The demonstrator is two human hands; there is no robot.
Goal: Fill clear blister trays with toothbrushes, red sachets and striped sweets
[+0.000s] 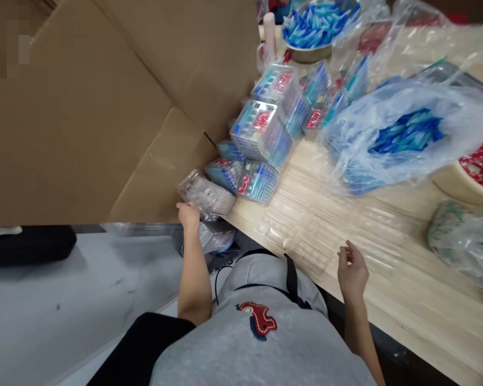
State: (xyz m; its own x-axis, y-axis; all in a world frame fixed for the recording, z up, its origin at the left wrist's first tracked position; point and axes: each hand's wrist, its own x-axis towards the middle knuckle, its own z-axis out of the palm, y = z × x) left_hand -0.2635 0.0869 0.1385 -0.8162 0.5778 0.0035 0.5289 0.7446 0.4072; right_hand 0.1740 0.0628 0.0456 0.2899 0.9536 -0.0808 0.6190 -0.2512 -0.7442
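Note:
My left hand (189, 215) is at the table's left corner, its fingers closed on the lower end of a stack of clear plastic trays (209, 194). My right hand (353, 268) hovers over the near part of the wooden table (390, 292), thumb and fingers apart with nothing between them. Clear plastic trays (306, 233) lie in a row on the wood, left of my right hand. Beyond my left hand stand stacks of filled clear packs (261, 128) with blue pieces and red patterned parts.
A big cardboard box (104, 118) fills the left. Behind are a metal bowl of blue pieces (316, 27) and a plastic bag of blue pieces (406, 131). At the right are a tub with red patterned pieces (481, 166) and another plastic bag (462, 241).

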